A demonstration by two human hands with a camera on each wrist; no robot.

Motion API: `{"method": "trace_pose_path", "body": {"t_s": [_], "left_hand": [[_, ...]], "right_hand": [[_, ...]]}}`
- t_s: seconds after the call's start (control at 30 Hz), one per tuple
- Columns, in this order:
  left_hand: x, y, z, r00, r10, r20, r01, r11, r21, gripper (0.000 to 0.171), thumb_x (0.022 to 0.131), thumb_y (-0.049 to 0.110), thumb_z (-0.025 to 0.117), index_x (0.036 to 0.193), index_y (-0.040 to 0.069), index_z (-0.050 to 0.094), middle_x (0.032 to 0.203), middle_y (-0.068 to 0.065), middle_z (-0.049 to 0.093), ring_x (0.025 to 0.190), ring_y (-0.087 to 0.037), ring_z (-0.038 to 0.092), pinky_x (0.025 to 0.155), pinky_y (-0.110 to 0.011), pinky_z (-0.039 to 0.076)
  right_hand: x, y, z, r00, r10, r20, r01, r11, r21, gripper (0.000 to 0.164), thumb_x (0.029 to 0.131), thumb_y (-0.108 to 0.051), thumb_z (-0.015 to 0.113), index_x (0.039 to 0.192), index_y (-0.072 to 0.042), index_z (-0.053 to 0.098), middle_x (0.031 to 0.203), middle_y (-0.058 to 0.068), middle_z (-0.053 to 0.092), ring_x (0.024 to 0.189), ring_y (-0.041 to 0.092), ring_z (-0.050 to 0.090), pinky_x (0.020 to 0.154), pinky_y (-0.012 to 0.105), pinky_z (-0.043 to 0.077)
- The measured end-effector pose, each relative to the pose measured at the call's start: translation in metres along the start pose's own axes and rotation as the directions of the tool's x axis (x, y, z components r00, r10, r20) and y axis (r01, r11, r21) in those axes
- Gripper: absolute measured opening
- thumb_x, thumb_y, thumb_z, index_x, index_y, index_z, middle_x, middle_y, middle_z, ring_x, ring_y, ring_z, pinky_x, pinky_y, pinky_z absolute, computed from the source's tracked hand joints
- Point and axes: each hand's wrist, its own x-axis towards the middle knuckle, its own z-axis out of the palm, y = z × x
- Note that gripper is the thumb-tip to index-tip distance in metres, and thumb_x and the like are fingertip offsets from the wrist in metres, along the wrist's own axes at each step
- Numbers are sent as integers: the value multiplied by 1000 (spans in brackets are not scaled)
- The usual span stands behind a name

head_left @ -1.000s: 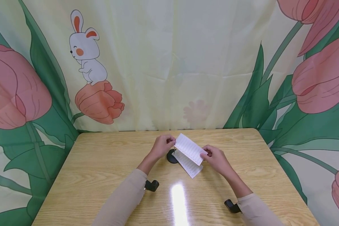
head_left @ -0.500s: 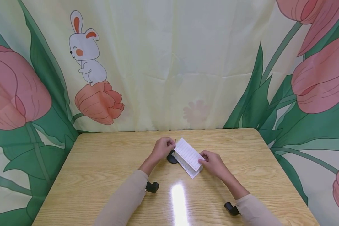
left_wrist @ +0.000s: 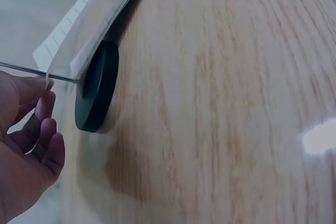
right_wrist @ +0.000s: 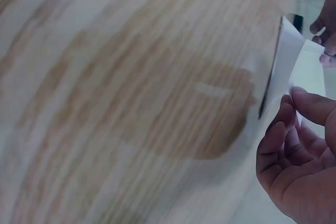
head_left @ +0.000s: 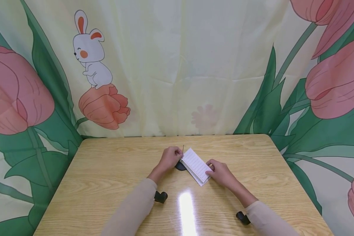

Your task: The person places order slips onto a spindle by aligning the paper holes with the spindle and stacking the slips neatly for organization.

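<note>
A spike file stands on the table, with a round black base [left_wrist: 97,87] and a thin upright metal rod [head_left: 183,151]. My left hand [head_left: 169,158] pinches the near-left corner of a white lined paper slip [head_left: 196,162] right at the rod. At the slip's other end my right hand [head_left: 219,172] grips the edge between thumb and fingers. Below the held slip lies a second white slip [head_left: 200,182], its far part covered by the upper one. In the left wrist view the rod passes by the held corner down to the base.
The wooden table [head_left: 112,164] shines with a bright light reflection [head_left: 187,213] in front of the slips. A printed curtain [head_left: 165,65] with tulips and a rabbit hangs behind its back edge. Black wrist devices [head_left: 160,197] sit at both sleeves.
The upper slip has come down along the rod towards the lower slip, and the gap between them has narrowed. Both hands have lowered with it; more of the rod's top shows.
</note>
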Motion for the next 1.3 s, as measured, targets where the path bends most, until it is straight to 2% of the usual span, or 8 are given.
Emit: {"method": "trace_pose_path", "body": {"t_s": [0.43,0.7,1.03,1.3], "left_hand": [[0,-10,9,1000,4,-13,-3,1000,31,10,96,4,70,86,6,71,79,-3,64,74,-13,56,66,-23,46],[-1,-12,12,1000,2,-20,-1,998,68,8,95,5,72,87,7,72,82,-3,62,78,-14,55,69,-25,45],[-3,-16,15,999,-37,-19,38,998,56,8,95,6,72,88,8,70,91,-5,57,85,-17,53,72,-28,44],[-3,-17,15,1000,-20,-18,21,999,44,6,96,7,72,90,8,70,91,-5,57,85,-17,52,73,-27,44]], "right_hand": [[-1,-3,9,999,35,14,-34,998,-59,28,92,-6,76,117,-3,64,85,3,71,74,12,62,68,30,50],[-1,-2,12,1000,-6,1,6,995,-96,29,90,-6,78,115,-3,65,81,1,66,72,12,58,66,30,49],[-3,-2,10,1000,-16,27,20,989,-147,31,90,-8,79,117,-4,62,94,8,56,84,19,49,73,33,44],[-3,0,8,999,-19,34,23,991,-133,31,91,-8,78,117,-5,61,96,10,56,87,20,49,75,35,45]]}}
